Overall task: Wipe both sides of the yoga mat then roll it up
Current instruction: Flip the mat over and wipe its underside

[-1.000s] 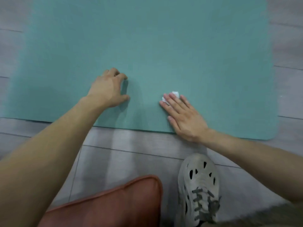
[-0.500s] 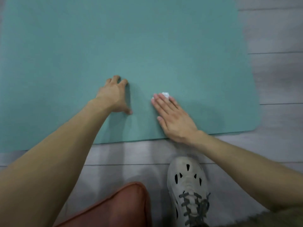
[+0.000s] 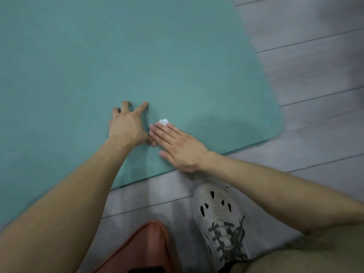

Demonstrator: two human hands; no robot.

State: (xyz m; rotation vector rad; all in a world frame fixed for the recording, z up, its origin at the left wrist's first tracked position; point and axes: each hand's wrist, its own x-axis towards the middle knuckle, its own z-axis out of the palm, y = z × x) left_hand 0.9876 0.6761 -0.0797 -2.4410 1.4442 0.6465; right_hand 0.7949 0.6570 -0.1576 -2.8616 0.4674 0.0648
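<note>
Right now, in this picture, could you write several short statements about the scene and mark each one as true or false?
1. The yoga mat lies unrolled on the floor. True.
2. The right hand presses a white wad onto the mat with straight fingers. True.
3. The left hand is lifted off the mat. False: its spread fingers rest on the mat, beside the right hand.
4. The white wad lies on the bare floor. False: it is on the mat.
5. A pale shoe stands on the floor near the mat's edge. True.

An off-white shoe [image 3: 216, 215] — dark oval vent holes, grey laces [image 3: 226, 234] — and khaki fabric [image 3: 315, 255] over the right thigh.
</note>
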